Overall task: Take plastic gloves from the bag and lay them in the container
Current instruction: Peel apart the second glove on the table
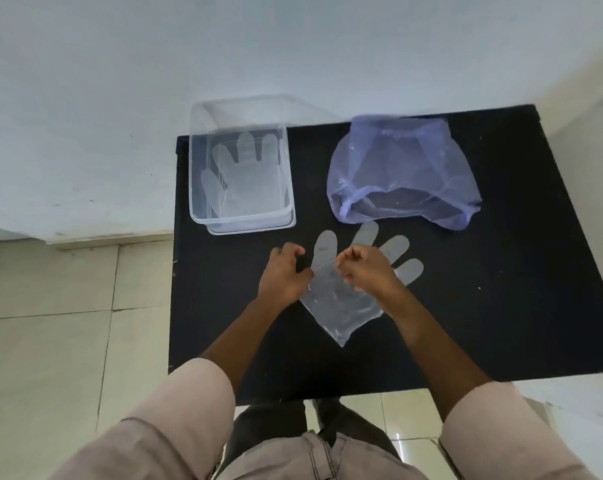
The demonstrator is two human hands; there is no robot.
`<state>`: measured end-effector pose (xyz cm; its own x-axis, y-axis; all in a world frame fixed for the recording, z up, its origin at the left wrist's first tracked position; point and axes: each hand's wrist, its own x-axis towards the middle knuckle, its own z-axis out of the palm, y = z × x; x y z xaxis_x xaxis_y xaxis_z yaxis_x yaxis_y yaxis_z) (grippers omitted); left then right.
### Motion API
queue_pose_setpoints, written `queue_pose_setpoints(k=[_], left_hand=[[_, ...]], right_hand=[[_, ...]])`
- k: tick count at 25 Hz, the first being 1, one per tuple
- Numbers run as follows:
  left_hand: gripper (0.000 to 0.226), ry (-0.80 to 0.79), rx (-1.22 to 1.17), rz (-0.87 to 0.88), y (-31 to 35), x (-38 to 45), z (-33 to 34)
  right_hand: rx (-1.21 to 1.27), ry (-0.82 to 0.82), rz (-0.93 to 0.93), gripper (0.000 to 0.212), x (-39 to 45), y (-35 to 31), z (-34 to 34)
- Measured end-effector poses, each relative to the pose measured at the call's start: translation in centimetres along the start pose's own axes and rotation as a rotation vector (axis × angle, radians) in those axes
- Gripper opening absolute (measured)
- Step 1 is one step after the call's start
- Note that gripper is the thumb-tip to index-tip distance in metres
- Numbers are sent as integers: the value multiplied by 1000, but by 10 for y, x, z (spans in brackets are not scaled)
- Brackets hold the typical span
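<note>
A clear plastic glove [338, 303] lies flat on the black table [501, 306], fingers pointing away from me toward the bag. My left hand [283, 275] rests at the glove's left edge with fingers curled, thumb touching the plastic. Over the glove's palm sits my right hand [366, 271], fingers curled and pinching at it. The clear rectangular container [194, 188] stands at the table's far left and holds at least one glove [248, 174] laid flat inside. At the far right lies the translucent blue bag [400, 168], its mouth facing me.
The table's left edge drops to a tiled floor [50, 323]. A pale wall [120, 81] rises behind the table. My sleeves and legs fill the bottom of the view.
</note>
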<state>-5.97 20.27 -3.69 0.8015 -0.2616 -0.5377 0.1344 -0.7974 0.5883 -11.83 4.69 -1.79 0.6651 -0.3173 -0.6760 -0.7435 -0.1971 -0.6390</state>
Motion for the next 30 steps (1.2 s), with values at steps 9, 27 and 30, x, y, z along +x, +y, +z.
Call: queue_pose_setpoints(k=[9, 27, 30], left_hand=[[24, 35, 320, -138, -23, -5, 32], [11, -73, -901, -378, 29, -15, 22], [10, -79, -949, -300, 45, -13, 9]], right_hand=[[-406, -62, -59, 17, -31, 82, 47], [-618, 432, -301, 62, -45, 76, 47], [-493, 513, -414, 15, -40, 60, 17]])
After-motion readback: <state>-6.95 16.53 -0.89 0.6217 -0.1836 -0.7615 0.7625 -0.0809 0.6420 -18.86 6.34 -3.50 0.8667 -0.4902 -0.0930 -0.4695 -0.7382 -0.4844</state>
